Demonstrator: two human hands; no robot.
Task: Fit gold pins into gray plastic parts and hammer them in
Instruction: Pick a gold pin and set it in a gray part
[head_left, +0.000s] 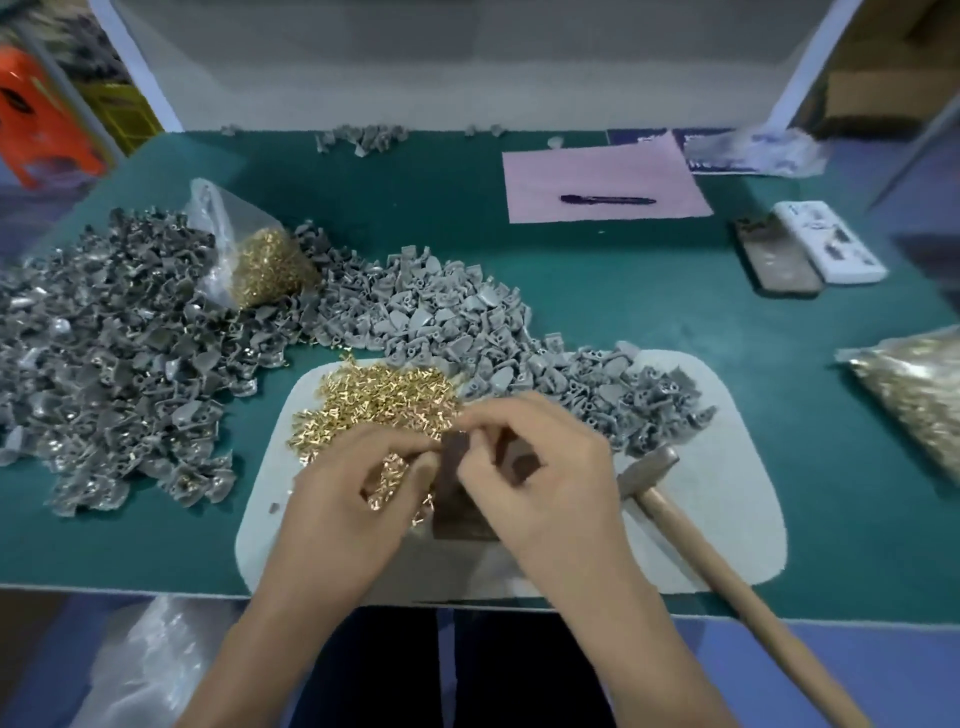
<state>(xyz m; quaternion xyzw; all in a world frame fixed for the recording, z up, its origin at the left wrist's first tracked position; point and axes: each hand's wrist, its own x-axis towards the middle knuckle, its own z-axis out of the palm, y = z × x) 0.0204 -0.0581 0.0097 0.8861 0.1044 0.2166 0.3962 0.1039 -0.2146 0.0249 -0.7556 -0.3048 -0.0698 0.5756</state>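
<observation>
Both my hands meet over a dark metal block on the white mat. My left hand has its fingers curled, pinching something small at the block's top; gold pins show under it. My right hand is curled too, fingertips pinching at the same spot; what it holds is hidden. A loose heap of gold pins lies just beyond my left hand. Light gray plastic parts are piled behind and to the right. A wooden-handled hammer lies on the mat right of my right hand.
A large pile of darker gray parts with pins fitted covers the left of the green table. A clear bag of gold pins lies on it. Another bag of pins is at the right edge. Pink paper with a pen, a phone and a remote lie behind.
</observation>
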